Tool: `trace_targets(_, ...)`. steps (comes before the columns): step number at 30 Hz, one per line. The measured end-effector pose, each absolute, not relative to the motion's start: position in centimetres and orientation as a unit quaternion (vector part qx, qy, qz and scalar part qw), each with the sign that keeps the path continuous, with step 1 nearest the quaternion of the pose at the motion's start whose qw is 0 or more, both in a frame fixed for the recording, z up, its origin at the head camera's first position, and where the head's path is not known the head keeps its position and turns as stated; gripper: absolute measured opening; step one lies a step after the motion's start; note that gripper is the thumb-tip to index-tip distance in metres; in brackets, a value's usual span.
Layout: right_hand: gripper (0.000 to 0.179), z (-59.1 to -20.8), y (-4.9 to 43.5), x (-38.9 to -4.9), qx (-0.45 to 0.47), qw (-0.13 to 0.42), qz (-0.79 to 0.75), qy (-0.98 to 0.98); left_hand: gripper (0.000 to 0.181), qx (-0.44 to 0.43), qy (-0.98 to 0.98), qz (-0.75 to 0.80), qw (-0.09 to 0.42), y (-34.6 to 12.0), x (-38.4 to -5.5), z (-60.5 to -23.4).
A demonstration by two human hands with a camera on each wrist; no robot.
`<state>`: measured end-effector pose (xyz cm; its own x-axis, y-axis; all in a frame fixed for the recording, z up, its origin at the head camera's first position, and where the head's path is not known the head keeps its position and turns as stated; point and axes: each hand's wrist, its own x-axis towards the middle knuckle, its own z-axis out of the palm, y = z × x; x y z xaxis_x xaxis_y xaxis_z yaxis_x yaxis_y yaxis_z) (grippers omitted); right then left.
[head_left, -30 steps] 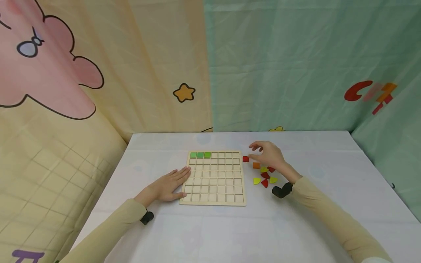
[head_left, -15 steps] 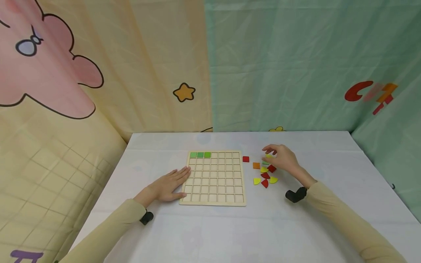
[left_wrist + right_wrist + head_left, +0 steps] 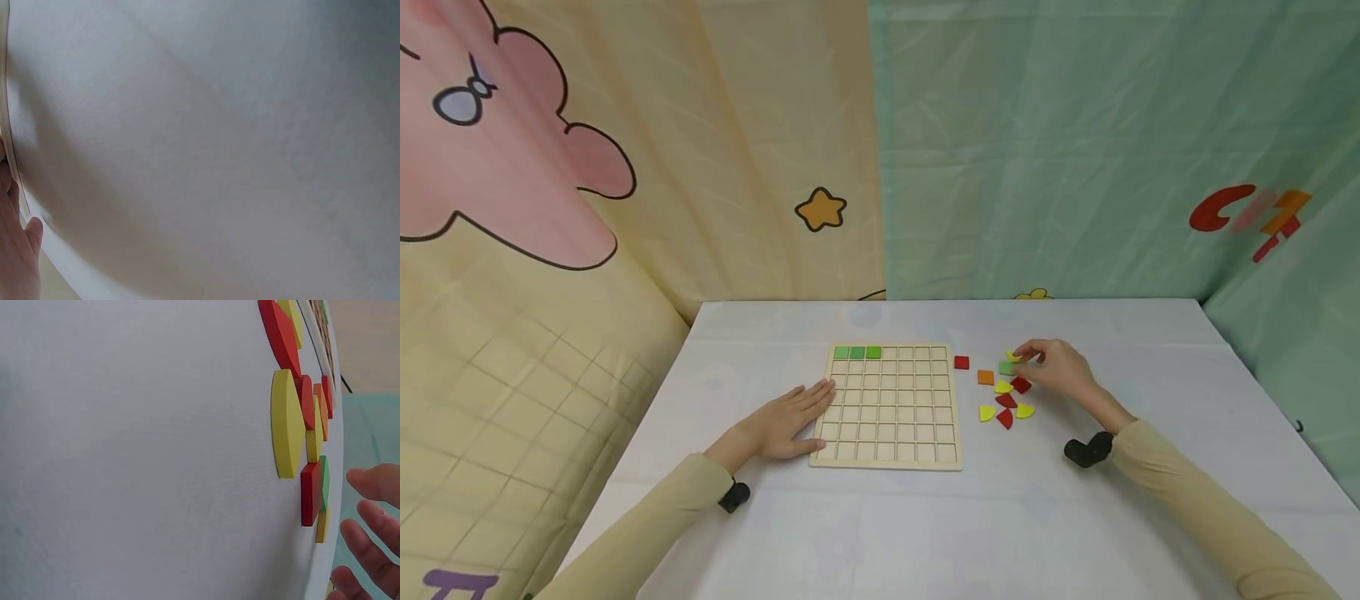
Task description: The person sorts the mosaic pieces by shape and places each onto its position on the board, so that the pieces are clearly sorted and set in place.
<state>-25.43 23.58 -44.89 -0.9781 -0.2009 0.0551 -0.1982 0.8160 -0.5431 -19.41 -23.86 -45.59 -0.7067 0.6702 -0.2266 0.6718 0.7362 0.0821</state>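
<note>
My left hand (image 3: pixel 792 423) rests flat on the left edge of a wooden grid board (image 3: pixel 880 466); its fingers (image 3: pixel 14 187) show at the edge of the left wrist view. In the board's far row lie three green square tiles (image 3: pixel 857 353), side by side from the left corner. My right hand (image 3: pixel 1056 367) hovers over the loose pieces right of the board, thumb and fingers apart with nothing between them. Its fingertips are close to a green square tile (image 3: pixel 1006 367) and a yellow piece (image 3: pixel 1012 356). A dark red square tile (image 3: pixel 1020 385) lies just nearer.
A red square tile (image 3: pixel 962 362) lies beside the board's right edge, with an orange square tile (image 3: pixel 986 377) next to it. Nearer the front are rounded yellow pieces (image 3: pixel 1025 411) and red pieces (image 3: pixel 1005 418). All lie on a white-covered table (image 3: pixel 880 542) backed by printed curtains.
My right hand has moved right, away from the red tile beside the board, uncovering the green tile and the far yellow piece. My left hand stays where it was.
</note>
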Motion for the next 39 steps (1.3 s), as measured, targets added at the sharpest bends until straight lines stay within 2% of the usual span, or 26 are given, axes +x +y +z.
trace_targets(12,0.031,-45.5,24.2,-25.7,-0.090,0.019,-0.269,0.959,0.081,0.372,0.922,0.005,0.110,-23.9,-19.4,-45.6)
trace_targets(22,0.031,-45.8,24.0,-26.0,-0.094,0.019,-0.262,0.960,0.083,0.356,0.925,-0.006,0.130,-23.9,-19.4,-45.5)
trace_targets(39,0.036,-45.9,23.8,-26.7,-0.099,0.034,-0.244,0.964,0.081,0.362,0.924,0.003,0.125,-23.7,-19.3,-45.3)
